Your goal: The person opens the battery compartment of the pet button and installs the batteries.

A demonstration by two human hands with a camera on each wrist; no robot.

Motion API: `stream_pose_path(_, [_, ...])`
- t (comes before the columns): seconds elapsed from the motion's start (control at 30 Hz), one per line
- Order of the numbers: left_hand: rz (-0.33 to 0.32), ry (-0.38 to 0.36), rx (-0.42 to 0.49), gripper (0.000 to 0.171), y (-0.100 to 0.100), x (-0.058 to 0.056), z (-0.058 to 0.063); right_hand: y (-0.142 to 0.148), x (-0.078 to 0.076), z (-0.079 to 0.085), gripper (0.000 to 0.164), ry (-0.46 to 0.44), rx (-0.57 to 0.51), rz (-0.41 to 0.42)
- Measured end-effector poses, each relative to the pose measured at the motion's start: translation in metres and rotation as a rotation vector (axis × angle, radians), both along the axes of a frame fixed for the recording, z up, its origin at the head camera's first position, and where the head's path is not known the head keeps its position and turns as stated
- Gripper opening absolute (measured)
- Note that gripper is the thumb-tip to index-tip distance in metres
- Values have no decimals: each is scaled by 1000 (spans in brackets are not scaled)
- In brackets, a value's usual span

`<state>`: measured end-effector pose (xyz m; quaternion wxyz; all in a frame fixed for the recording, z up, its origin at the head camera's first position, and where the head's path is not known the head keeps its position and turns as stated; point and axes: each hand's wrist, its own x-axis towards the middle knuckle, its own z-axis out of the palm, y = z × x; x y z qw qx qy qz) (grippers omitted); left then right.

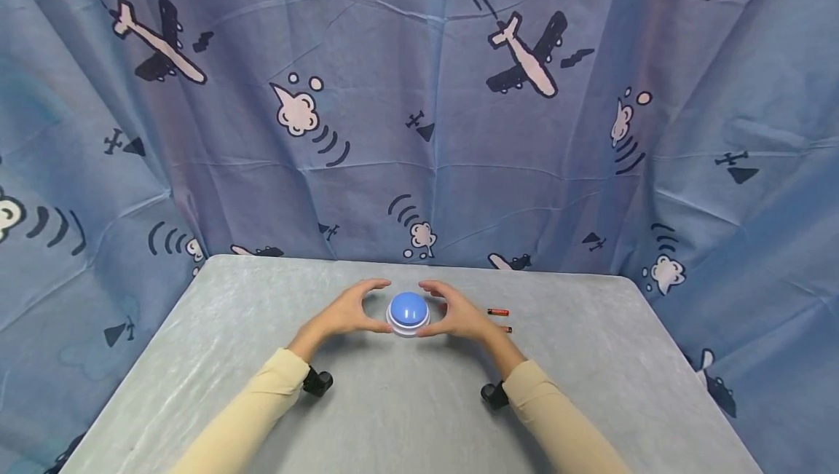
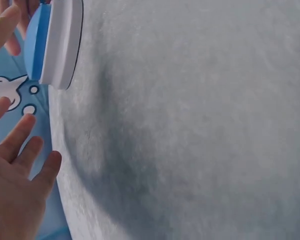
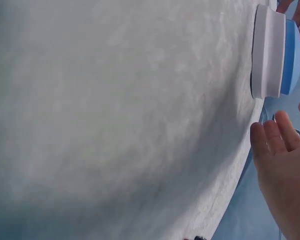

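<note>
A push button with a blue dome (image 1: pixel 408 309) and a white round base (image 2: pixel 61 45) sits on the table between both hands. To its left, my left hand (image 1: pixel 348 311) is held with thumb and fingers spread in a wide curve. On the other side, my right hand (image 1: pixel 462 313) mirrors that curve, its thumb tip close to the base. In the wrist views, gaps show between the button and the fingers of the left hand (image 2: pixel 17 175) and right hand (image 3: pixel 285 165). Neither hand grips it.
Two small red batteries lie on the grey table (image 1: pixel 393 416) right of the right hand; one battery (image 1: pixel 498 311) shows whole, the other battery (image 1: pixel 507 329) is partly hidden by the wrist. A blue curtain (image 1: pixel 367 95) with airplane prints hangs behind the table.
</note>
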<state>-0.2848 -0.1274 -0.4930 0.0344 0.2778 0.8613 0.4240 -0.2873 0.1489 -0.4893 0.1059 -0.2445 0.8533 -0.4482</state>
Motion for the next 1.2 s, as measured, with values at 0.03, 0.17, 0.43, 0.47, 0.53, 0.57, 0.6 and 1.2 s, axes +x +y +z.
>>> stream_pose_path(0.03, [-1, 10, -21, 91, 2, -1, -1, -1, -1, 0, 98, -2, 1, 3])
stream_pose_path(0.17, [-1, 17, -69, 93, 10, -5, -4, -5, -2, 0, 96, -6, 4, 9])
stream_pose_path(0.43, [-6, 83, -15, 79, 21, -5, -10, -10, -4, -2, 76, 16, 54, 8])
stream_pose_path(0.47, [-7, 114, -15, 75, 22, -4, -10, -10, -4, -3, 73, 27, 55, 14])
stream_pose_path(0.53, [-2, 133, -3, 69, 24, -4, -11, -11, -5, -4, 69, 44, 51, 21])
stream_pose_path(0.57, [1, 135, -2, 66, 25, -3, -11, -11, -5, -5, 68, 51, 46, 27])
stream_pose_path(0.6, [5, 124, -4, 64, 25, -3, -11, -11, -5, -6, 68, 51, 41, 27])
stream_pose_path(1.2, [51, -2, 139, 62, 27, 10, -6, -6, 5, 0, 68, 89, -78, -6])
